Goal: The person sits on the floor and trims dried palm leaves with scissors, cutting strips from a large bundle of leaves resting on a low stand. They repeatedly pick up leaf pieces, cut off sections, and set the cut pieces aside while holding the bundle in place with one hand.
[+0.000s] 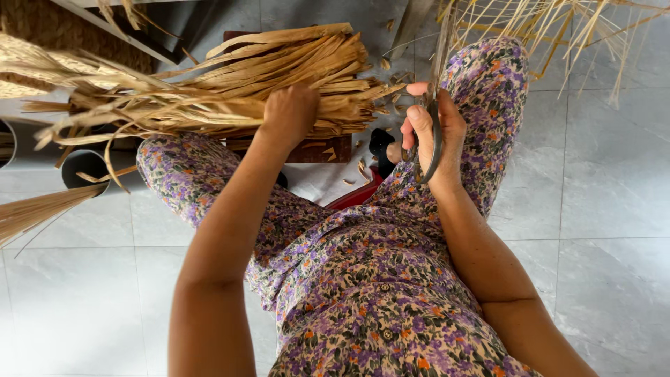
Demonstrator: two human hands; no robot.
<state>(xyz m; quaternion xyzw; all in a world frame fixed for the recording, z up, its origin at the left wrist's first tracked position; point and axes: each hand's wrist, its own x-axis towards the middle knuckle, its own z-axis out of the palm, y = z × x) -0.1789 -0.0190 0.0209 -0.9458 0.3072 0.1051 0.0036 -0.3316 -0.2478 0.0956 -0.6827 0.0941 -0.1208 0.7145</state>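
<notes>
While the left hand (289, 115) grips dried leaf strips (279, 77), right hand (429, 129) fingers seemingly clasp scissors (434, 139).

Bundle (230, 91) in left hand (289, 115): dry tan plant strips, matt, fibrous, frayed ends. Scissors (431, 132) in right hand (433, 132): dark dull metal. Dress (363, 279): soft floral cloth. Floor (614, 209): smooth grey tile, slight sheen. Stool (328, 148): dark wood.
</notes>
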